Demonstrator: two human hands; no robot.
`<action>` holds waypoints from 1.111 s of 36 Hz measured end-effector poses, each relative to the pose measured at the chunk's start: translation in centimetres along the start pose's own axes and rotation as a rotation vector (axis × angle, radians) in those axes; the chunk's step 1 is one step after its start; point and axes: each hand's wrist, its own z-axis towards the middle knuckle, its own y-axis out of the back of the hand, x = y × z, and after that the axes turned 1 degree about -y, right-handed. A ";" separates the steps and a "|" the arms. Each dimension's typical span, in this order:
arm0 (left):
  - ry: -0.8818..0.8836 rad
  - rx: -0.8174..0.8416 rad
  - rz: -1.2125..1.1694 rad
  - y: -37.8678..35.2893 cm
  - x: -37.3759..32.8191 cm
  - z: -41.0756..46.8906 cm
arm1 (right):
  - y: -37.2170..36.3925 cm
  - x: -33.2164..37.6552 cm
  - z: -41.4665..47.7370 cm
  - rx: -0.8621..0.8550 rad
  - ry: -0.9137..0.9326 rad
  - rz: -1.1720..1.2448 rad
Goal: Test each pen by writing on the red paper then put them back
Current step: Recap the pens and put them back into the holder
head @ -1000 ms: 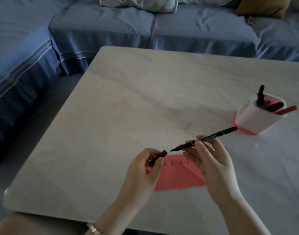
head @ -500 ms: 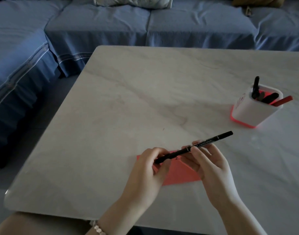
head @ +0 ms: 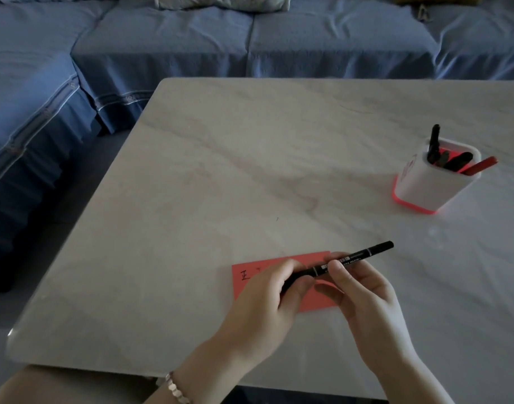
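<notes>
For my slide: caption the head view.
Both hands hold a black pen over red paper; pen holder nearby.

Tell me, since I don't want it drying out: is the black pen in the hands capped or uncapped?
Capped, it seems: the black pen shows no bare tip, and the left hand closes over its near end.

Two bare forearms enter from the lower edge, with no sleeves visible on either. The left hand (head: 267, 298) shows its back, with short, unpainted nails; no ring can be made out on it. A bracelet (head: 176, 387) of small, pale, faceted beads circles the left wrist, at about 7 o'clock from that hand. The right hand (head: 363, 293) is bare too, its wrist unadorned, its nails short and plain, with the thumbnail clearly visible.
</notes>
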 end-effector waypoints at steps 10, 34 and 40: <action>0.297 0.136 -0.357 -0.3 -0.5 0.9 | 1.2 -0.2 -0.3 -0.011 0.021 -0.052; 0.094 0.113 0.069 -3.7 -2.8 7.1 | 1.8 2.8 2.9 -0.245 0.006 0.135; -0.006 0.172 0.240 -4.5 -4.3 10.8 | 6.8 9.4 6.3 -0.423 0.201 -0.398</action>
